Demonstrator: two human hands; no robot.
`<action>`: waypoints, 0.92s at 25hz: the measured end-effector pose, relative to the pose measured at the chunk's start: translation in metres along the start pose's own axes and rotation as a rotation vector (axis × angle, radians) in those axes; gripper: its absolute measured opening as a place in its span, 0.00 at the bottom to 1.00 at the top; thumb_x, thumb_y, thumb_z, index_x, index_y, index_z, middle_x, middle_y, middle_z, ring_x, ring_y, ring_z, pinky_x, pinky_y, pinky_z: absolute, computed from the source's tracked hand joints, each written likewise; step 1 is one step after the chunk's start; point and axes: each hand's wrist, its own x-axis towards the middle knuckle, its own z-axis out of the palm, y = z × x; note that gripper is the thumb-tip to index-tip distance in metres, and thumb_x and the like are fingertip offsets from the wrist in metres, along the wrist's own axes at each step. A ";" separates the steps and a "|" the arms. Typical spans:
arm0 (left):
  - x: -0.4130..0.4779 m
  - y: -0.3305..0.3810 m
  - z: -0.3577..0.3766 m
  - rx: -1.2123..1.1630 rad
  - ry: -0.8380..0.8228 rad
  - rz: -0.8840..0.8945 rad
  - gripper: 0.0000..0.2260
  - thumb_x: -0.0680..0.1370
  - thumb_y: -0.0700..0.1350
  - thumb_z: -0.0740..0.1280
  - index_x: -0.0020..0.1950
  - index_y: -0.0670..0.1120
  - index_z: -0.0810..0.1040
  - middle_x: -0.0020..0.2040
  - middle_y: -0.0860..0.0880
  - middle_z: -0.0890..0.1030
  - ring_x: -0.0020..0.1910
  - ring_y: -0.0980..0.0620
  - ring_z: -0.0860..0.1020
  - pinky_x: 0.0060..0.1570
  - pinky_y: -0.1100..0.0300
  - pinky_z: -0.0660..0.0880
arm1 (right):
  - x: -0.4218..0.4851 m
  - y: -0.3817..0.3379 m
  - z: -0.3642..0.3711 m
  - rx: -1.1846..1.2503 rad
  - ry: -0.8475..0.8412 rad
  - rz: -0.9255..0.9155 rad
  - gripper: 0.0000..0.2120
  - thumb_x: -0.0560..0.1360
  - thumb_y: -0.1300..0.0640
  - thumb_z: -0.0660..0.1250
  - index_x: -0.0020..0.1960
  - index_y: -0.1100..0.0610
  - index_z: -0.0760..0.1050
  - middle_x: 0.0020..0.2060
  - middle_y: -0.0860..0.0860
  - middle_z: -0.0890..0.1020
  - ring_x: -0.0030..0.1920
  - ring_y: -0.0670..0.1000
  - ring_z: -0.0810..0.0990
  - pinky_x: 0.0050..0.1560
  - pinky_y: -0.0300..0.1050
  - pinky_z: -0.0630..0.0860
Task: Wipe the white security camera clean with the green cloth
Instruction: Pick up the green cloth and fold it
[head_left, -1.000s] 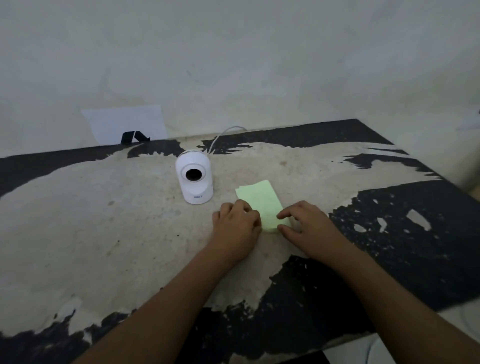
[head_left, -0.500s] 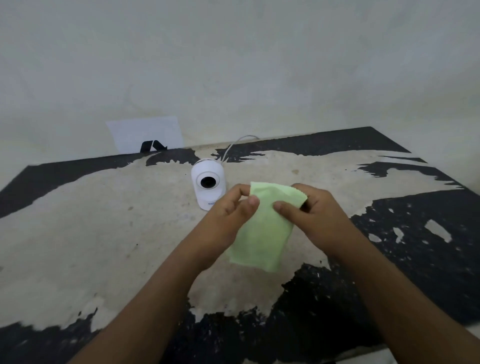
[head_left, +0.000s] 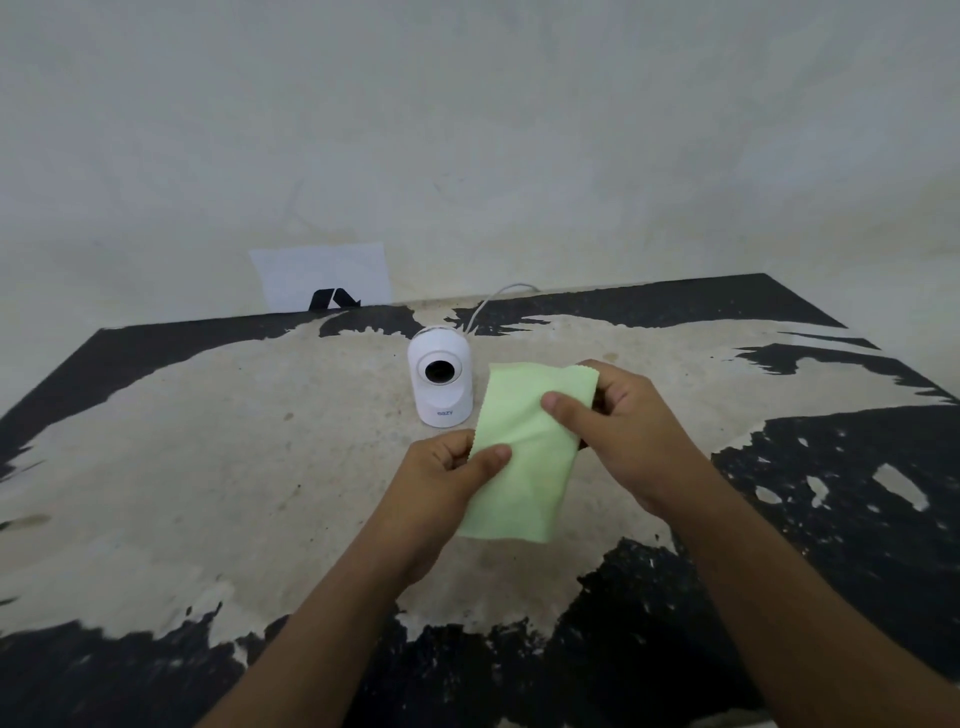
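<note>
Head view, green cloth (head_left: 524, 457) held above worn table (head_left: 208, 493), left hand (head_left: 441, 478) pinching its left edge, right hand (head_left: 618, 431) gripping its far right corner, white security camera (head_left: 440, 382) upright just beyond, lens facing near.

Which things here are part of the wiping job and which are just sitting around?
Part of the job:
green cloth, held by left hand and right hand
white security camera

Just there:
white paper against the wall
worn table
</note>
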 end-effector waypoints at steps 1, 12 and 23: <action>0.000 -0.002 0.000 -0.065 -0.019 -0.040 0.09 0.77 0.44 0.65 0.54 0.43 0.82 0.50 0.43 0.86 0.50 0.42 0.83 0.52 0.45 0.79 | 0.001 0.000 0.001 -0.052 -0.012 -0.029 0.03 0.75 0.61 0.68 0.43 0.55 0.78 0.35 0.49 0.82 0.37 0.48 0.80 0.38 0.46 0.78; -0.003 -0.017 -0.009 -0.715 -0.108 -0.402 0.21 0.79 0.47 0.55 0.62 0.34 0.75 0.57 0.34 0.81 0.48 0.39 0.83 0.45 0.47 0.82 | -0.025 0.040 0.005 -0.723 -0.234 -0.313 0.15 0.69 0.51 0.60 0.50 0.45 0.82 0.57 0.35 0.68 0.60 0.45 0.65 0.58 0.34 0.64; 0.005 -0.005 -0.012 -0.389 -0.093 -0.154 0.09 0.78 0.37 0.62 0.56 0.40 0.79 0.47 0.42 0.84 0.44 0.46 0.82 0.41 0.51 0.81 | -0.006 0.036 0.023 0.254 -0.146 0.340 0.16 0.71 0.50 0.68 0.57 0.52 0.76 0.49 0.50 0.82 0.48 0.50 0.81 0.51 0.48 0.77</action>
